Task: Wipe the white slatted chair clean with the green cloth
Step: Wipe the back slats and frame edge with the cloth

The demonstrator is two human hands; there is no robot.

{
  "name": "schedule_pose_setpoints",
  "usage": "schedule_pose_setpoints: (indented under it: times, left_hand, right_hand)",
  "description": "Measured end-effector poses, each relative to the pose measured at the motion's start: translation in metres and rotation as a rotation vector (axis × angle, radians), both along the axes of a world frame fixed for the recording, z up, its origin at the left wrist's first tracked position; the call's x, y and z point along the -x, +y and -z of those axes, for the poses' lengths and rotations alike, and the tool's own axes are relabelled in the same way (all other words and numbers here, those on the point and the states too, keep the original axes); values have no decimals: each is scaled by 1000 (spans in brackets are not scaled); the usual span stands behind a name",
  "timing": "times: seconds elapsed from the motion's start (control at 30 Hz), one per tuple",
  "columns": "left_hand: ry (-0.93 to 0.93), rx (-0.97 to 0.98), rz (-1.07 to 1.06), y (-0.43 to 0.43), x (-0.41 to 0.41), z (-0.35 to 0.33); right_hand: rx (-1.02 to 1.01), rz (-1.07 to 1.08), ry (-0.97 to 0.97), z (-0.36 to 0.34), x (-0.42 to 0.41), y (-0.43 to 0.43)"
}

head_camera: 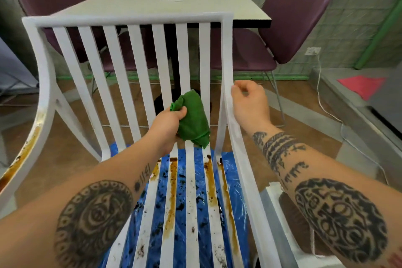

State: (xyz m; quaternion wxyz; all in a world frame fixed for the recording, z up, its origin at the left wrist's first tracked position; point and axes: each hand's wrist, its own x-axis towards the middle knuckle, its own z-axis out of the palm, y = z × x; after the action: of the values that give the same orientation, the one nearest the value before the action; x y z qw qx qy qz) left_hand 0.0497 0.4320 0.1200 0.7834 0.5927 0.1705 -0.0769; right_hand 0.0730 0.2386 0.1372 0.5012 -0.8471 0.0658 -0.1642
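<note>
The white slatted chair (134, 20) fills the middle of the view, its back facing me. Brown streaks and dark specks cover the seat slats (191, 198) and the left armrest (26, 152). My left hand (167, 124) grips the bunched green cloth (193, 119) and holds it against the lower back slats, just above the seat. My right hand (248, 102) sits at the chair's right side rail (228, 85), fingers curled round its upper part.
A blue plastic sheet (230, 172) lies under the chair. Behind it stands a white table (152, 4) with purple chairs (291, 19) on both sides. A white cable (322, 102) runs from a wall socket at the right. A pink cloth (361, 87) lies on a grey ledge.
</note>
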Motion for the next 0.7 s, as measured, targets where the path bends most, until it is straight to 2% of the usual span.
schedule_pose_setpoints:
  times: [0.07, 0.17, 0.3, 0.47, 0.6, 0.7]
  left_hand:
    - [-11, 134, 21, -11, 7, -7]
    - [-74, 199, 51, -21, 12, -19]
    - [-144, 97, 68, -18, 23, -36]
    - [-148, 33, 140, 0, 40, -43]
    - [-140, -3, 171, -2, 52, -48]
    - [-142, -63, 154, -10, 56, -54]
  right_hand:
    - [11, -210, 22, -10, 11, 4]
    - [-66, -425, 158, -24, 30, 13]
    - [-119, -368, 181, -29, 43, 13]
    - [-487, -382, 406, -32, 55, 16]
    - [-682, -287, 426, -27, 70, 26]
    - [-800, -348, 483, -30, 80, 29]
